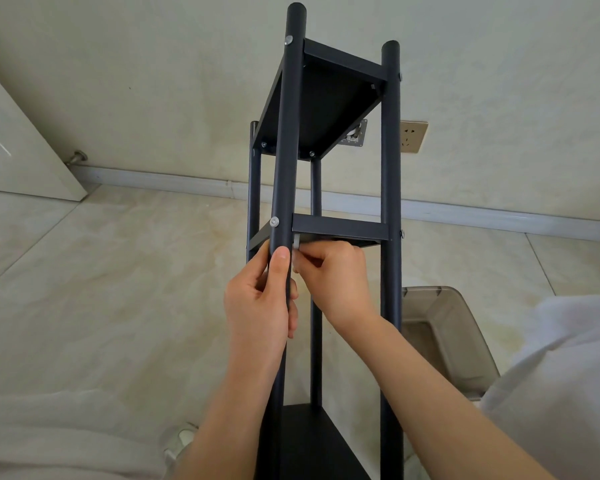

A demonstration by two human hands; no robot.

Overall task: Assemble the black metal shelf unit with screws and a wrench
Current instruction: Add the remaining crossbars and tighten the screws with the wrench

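At centre frame the black metal shelf unit (326, 109) stands upright on the floor (101, 271), silver screws in its round posts, left hand (260, 299) curled around the front post, right hand (333, 275) at 3 o'clock pinching a small white piece (296, 244) under the middle shelf

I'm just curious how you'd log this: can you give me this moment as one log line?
left hand: grips front post | right hand: pinches small white part under middle shelf | wrench: not seen

The shelf unit (390, 174) at frame centre is matt black metal with shiny silver screws (274, 222); the floor (101, 289) is glossy marbled tile, the bin (444, 334) at lower right translucent smoky plastic.
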